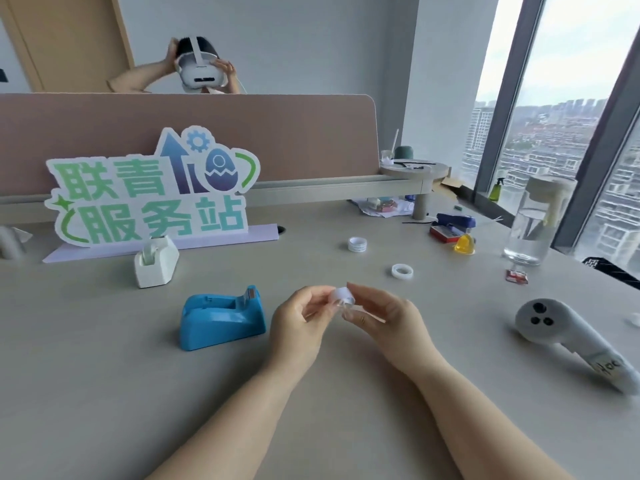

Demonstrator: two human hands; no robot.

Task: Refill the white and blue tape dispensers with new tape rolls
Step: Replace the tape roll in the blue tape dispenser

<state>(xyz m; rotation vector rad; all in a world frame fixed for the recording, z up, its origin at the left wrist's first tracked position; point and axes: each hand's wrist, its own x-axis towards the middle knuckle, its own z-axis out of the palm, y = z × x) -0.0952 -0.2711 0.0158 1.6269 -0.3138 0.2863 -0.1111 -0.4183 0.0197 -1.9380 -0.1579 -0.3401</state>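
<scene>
1. Head view shows a small tape roll (343, 295) held above the desk (104, 393), between the two hands and just right of the blue tape dispenser (221, 318).
2. The left hand (300, 320) pinches the roll's left side with thumb and fingertips; its palm faces right and its forearm runs down toward the lower left.
3. The right hand (384, 318) grips the roll's right side, index finger arched over the top and thumb below; its forearm runs toward the lower right. A clear strip seems to stretch between the fingers, but blur makes that hard to tell.
4. The blue dispenser stands on the desk with its cutter end up and to the right, and its roll slot looks empty.
5. The white tape dispenser (156, 263) stands farther back to the left, before a green-lettered sign (152, 188).
6. Two more tape rolls lie flat beyond the hands: one (402, 271) nearer, another (357, 244) farther back.
7. A white handheld controller (568, 337) lies well to the right.
</scene>
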